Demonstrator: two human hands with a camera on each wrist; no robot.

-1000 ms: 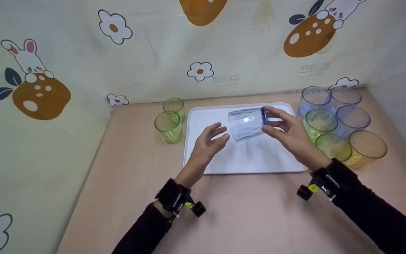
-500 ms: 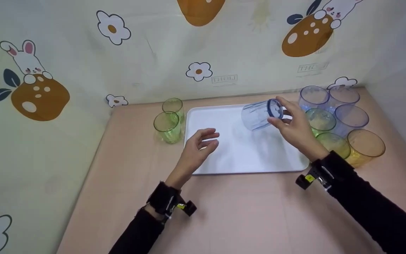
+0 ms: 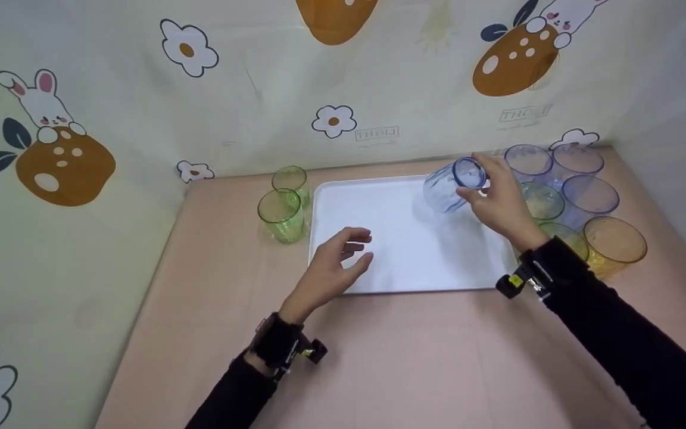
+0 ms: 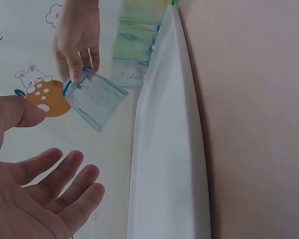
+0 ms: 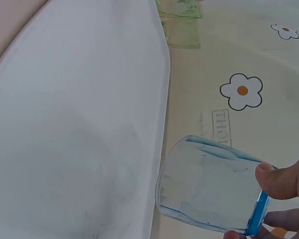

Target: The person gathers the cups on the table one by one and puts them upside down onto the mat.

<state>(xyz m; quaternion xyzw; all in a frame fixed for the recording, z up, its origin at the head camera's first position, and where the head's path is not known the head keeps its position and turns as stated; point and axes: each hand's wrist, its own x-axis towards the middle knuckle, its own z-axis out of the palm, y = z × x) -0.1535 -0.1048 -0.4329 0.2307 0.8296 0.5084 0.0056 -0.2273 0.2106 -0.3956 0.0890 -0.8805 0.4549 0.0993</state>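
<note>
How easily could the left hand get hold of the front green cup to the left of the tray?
Likely yes: the left hand holds nothing, and nothing seems to stand between it and the front green cup. The other green cup stands behind that one, out of the way.

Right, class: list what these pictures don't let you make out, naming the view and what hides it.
Head view: lower part of the green cup beside the amber cup, behind the black strap.
Head view: print under the boxed lettering, too small to read.
Right wrist view: much of the right hand holding the blue cup, beyond the frame edges.
Left wrist view: rest of the white tray, beyond the bottom edge.
</note>
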